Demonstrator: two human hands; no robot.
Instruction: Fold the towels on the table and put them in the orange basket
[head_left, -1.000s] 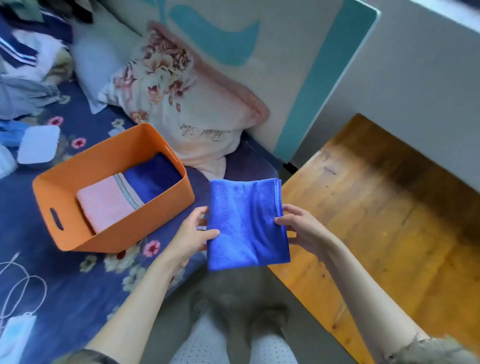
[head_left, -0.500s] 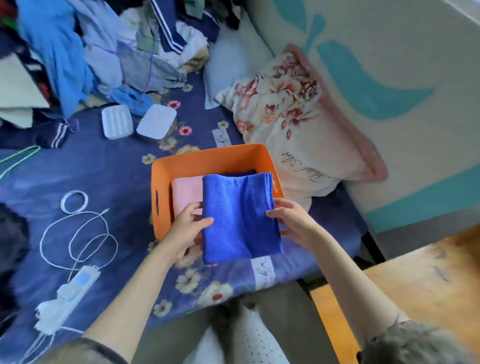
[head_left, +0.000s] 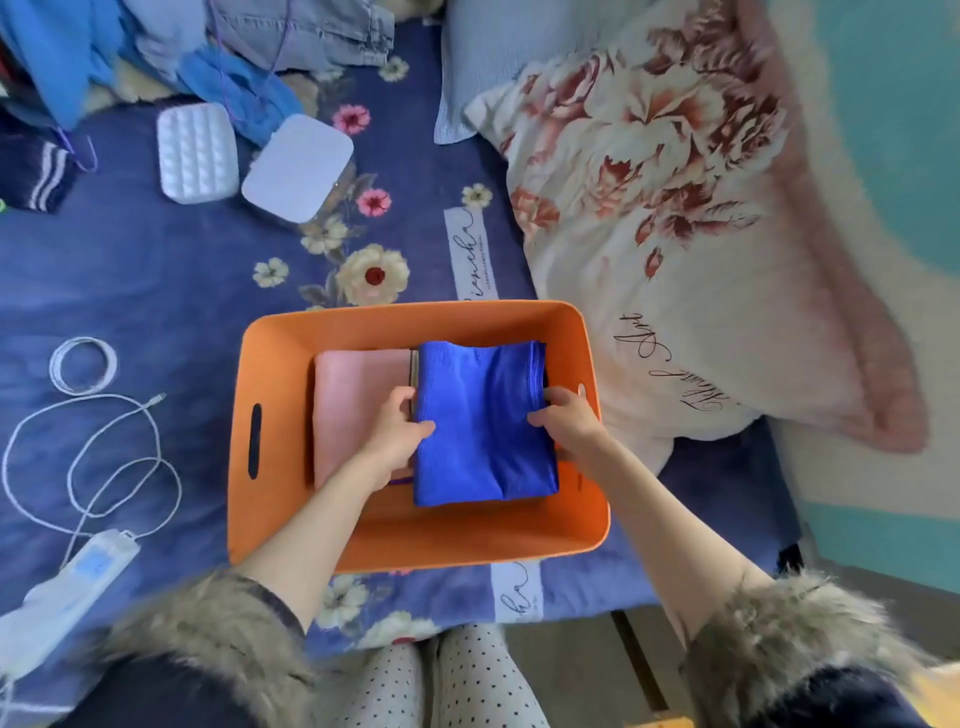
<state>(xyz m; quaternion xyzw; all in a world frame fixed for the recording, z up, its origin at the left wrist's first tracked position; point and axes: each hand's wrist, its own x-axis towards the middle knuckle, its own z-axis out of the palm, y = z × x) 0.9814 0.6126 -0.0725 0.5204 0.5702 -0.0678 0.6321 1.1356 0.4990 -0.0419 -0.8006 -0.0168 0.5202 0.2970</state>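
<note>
A folded blue towel (head_left: 480, 423) is held inside an orange basket (head_left: 332, 332), pinched at its side edges by the left hand (head_left: 395, 434) & right hand (head_left: 566, 423). A folded pink towel (head_left: 353, 400) is seen just left of the grip, under the left hand. A floral pillow (head_left: 675, 234) lies to the right, beside the basket.

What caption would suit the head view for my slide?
Both hands, left and right, lower a folded blue towel into the orange basket beside a pink towel.

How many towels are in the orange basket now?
2 visible: a pink towel on the basket's left side, and a blue towel on its right side, held by both hands. Another may be hidden under the blue one.
</note>
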